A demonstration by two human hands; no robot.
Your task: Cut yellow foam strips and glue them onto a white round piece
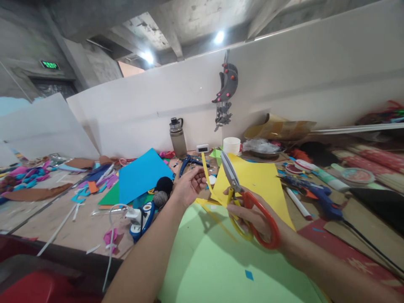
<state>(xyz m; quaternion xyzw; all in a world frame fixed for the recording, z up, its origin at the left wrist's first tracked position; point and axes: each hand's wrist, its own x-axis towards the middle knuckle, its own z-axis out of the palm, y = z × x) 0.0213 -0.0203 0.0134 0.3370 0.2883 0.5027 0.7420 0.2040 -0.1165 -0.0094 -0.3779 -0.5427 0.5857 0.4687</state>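
1. Right hand [249, 212], right of frame center: fingers wrapped around the handles of the scissors [249, 200]; orange and yellow loops, blades angled toward upper left.
2. Left hand [191, 185], frame center: fingers half curled, fingertips right by a thin yellow strip [207, 176]. From where I stand, can't tell if they pinch it.
3. Strip runs from just above the left fingertips down toward the right hand, mid-frame.
4. Pale green sheet [205, 261] under both hands, lower center; small blue scrap [249, 275] on it near the bottom edge.
5. Yellow sheet [265, 176] behind the scissors, right of center.
6. Left of center: blue sheet [142, 176], black ball [164, 185] next to a grey ball [160, 199], blue-and-white power strip [142, 221] below them.
7. Center, back of table: bottle [178, 139] standing upright, small white device [202, 148], white cup [232, 145].
8. Right side: white marker [298, 204] lying beside a blue glue gun [328, 206].
9. Upper center: dark grey crescent ornament [229, 84] hanging against the white panel [132, 105].
10. Lower left corner: red seat [34, 288], partly cut off.
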